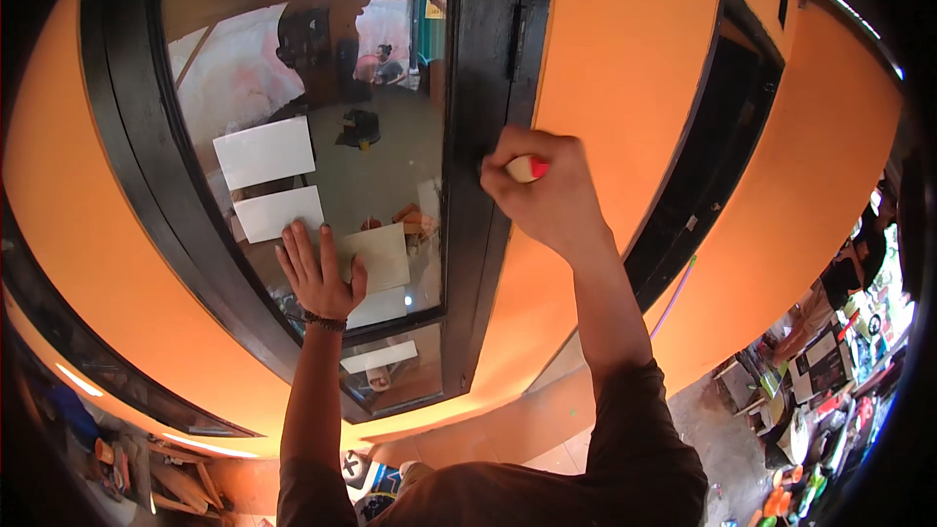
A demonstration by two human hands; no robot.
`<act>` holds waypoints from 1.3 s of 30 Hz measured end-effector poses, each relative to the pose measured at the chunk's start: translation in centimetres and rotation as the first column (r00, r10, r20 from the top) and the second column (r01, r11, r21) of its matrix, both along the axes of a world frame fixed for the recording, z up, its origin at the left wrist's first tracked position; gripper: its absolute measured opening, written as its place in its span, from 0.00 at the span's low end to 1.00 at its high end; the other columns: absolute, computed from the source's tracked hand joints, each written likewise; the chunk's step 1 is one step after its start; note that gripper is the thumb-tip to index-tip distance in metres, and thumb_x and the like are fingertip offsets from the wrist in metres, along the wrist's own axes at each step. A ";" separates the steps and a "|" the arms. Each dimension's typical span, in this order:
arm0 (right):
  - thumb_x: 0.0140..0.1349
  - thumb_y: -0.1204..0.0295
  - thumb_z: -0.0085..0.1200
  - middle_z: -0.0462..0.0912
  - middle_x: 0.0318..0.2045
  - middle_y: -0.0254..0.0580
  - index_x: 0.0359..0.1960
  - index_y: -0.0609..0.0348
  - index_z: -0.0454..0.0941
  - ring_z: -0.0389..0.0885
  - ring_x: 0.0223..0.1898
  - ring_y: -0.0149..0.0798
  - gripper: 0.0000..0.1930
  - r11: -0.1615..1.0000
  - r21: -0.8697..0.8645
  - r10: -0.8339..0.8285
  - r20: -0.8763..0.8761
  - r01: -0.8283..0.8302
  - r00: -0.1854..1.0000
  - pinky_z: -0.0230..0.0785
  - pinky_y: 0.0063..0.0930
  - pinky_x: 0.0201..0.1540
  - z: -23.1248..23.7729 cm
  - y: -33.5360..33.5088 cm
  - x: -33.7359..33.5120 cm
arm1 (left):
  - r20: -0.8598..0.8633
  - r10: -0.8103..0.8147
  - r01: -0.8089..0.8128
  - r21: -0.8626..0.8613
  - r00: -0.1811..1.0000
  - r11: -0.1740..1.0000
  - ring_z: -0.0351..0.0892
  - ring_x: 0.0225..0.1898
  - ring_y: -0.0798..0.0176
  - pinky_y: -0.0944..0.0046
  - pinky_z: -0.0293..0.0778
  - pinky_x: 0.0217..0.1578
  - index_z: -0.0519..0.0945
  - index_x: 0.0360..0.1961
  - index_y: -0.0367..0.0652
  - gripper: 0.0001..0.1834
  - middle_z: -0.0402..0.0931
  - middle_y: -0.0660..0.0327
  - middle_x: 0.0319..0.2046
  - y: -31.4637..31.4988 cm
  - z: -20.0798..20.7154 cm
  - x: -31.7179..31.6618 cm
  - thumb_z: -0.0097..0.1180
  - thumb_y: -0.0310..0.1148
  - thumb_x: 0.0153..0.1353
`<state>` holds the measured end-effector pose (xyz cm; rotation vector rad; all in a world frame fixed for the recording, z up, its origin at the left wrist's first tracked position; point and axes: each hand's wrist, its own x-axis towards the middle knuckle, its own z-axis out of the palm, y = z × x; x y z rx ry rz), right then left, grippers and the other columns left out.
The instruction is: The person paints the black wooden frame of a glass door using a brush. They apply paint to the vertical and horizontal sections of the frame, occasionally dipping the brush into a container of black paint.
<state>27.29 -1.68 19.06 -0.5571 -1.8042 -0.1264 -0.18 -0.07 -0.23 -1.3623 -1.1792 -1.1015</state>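
My right hand (554, 185) is closed in a fist around a paintbrush (527, 169). Only the pale handle with its red end shows; the bristles are hidden behind my fingers. That fist is at the right upright of the black window frame (478, 88), beside the orange wall. My left hand (322, 278), with a dark bracelet at its wrist, lies flat on the glass pane (376, 161), fingers spread. Its fingertips reach the lower edge of a white rectangle (278, 214). A second white rectangle (264, 152) appears above; whether these are on or behind the glass is unclear.
An orange wall (625, 49) surrounds the window. Farther right stands another narrow black-framed opening (712, 127). Stacked wood (181, 483) lies at the lower left. Assorted clutter (830, 429) and a person (849, 273) are at the far right. The glass carries reflections.
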 end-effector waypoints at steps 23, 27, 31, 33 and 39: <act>0.51 0.79 0.60 0.80 0.23 0.36 0.25 0.63 0.76 0.78 0.27 0.30 0.05 0.882 0.445 0.337 -0.364 -0.156 0.868 0.72 0.23 0.31 15.2 0.3 0.3 | 0.030 -0.035 0.036 -0.030 0.999 0.999 0.52 0.66 0.36 0.37 0.50 0.62 0.64 0.63 0.40 0.32 0.55 0.38 0.64 -0.1 -0.1 -0.1 0.45 0.45 0.59; 0.53 0.78 0.60 0.76 0.20 0.32 0.22 0.62 0.73 0.74 0.24 0.27 0.08 0.940 0.337 0.062 -0.324 0.054 0.944 0.67 0.21 0.27 12.5 3.2 -0.9 | 0.042 -0.081 0.083 -0.056 0.996 0.995 0.55 0.66 0.38 0.38 0.52 0.61 0.67 0.62 0.41 0.32 0.57 0.40 0.64 -0.5 -0.3 -0.1 0.48 0.45 0.58; 0.58 0.80 0.54 0.76 0.19 0.37 0.24 0.61 0.71 0.75 0.23 0.26 0.07 0.996 0.071 0.078 -0.237 -0.063 0.968 0.66 0.20 0.26 -3.2 1.6 -0.8 | 0.068 -0.091 0.094 -0.054 0.994 0.994 0.56 0.66 0.44 0.42 0.53 0.62 0.67 0.62 0.43 0.32 0.56 0.44 0.65 -1.2 0.0 -0.8 0.50 0.45 0.57; 0.57 0.80 0.56 0.73 0.17 0.32 0.20 0.58 0.68 0.68 0.19 0.22 0.11 0.989 -0.129 0.046 -0.214 -0.075 0.976 0.62 0.20 0.23 -11.8 0.3 0.4 | 0.067 -0.149 0.153 -0.067 0.987 0.986 0.54 0.67 0.44 0.42 0.52 0.63 0.66 0.62 0.44 0.32 0.55 0.45 0.66 -0.6 0.5 -0.2 0.49 0.44 0.56; 0.58 0.75 0.56 0.78 0.31 0.38 0.38 0.64 0.74 0.79 0.28 0.31 0.08 0.415 -0.834 -0.401 -0.527 -0.364 0.750 0.77 0.20 0.30 -30.5 -9.4 3.8 | 0.084 -0.182 0.189 -0.089 0.980 0.978 0.53 0.68 0.47 0.46 0.49 0.65 0.65 0.63 0.46 0.34 0.54 0.48 0.67 -1.0 0.4 -0.4 0.52 0.43 0.53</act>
